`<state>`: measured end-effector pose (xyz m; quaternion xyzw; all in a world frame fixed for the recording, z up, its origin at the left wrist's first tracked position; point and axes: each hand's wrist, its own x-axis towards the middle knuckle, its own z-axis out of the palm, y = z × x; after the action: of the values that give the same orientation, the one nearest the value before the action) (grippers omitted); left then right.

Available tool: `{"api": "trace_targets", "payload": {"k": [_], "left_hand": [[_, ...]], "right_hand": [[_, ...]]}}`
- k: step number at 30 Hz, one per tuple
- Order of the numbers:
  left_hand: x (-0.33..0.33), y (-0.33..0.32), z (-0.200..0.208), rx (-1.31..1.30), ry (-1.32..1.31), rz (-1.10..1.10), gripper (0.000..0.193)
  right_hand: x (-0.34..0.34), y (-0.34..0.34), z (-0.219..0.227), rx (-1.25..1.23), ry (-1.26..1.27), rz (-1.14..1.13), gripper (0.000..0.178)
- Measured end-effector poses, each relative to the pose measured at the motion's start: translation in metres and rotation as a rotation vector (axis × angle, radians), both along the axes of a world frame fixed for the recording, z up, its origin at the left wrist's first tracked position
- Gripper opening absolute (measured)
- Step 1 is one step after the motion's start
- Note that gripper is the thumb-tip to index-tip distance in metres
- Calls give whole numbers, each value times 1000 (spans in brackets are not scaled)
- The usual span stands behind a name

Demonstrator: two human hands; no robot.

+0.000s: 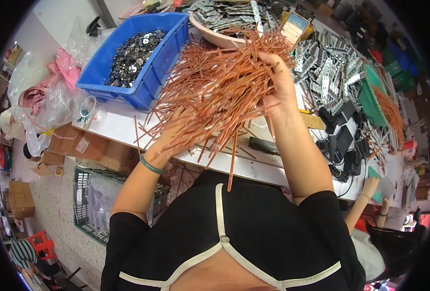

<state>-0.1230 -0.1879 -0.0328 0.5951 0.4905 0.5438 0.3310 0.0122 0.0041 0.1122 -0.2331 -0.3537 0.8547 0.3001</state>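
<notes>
Copper-brown strips (229, 92) bristle in a loose bundle over the white table (110, 128); the right hand (283, 83) clasps them; whether the left hand (172, 132), half-hidden, grips, I cannot tell. A blue bin (164, 63) holds dark and silvery discs (137, 57); a pink basin (214, 38), metal pieces (234, 15).

Thin strips (234, 92) are seen as metal-like, semi-gloss. Bin (161, 65) is made of smooth plastic w/ slight sheen. Punched pcs (329, 70) are seen as shiny metal. Counter (118, 127) is smooth-surfaced. Box (98, 148) is made of matt cardbd., bag (81, 46) of glossy, crinkled plastic.
</notes>
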Motion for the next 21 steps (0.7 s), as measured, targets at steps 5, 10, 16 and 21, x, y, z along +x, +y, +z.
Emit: {"api": "trace_targets", "payload": {"k": [5, 10, 16, 21], "left_hand": [[4, 2, 17, -191, 805, 302, 43], [10, 9, 31, -120, 944, 323, 42], [18, 16, 41, -227, 870, 303, 41], [25, 29, 43, -239, 918, 321, 41]], "right_hand": [[9, 53, 25, 117, 46, -128, 29], [70, 143, 65, 284, 135, -375, 31], [182, 284, 92, 273, 407, -518, 30], [366, 457, 135, 432, 259, -982, 10]]}}
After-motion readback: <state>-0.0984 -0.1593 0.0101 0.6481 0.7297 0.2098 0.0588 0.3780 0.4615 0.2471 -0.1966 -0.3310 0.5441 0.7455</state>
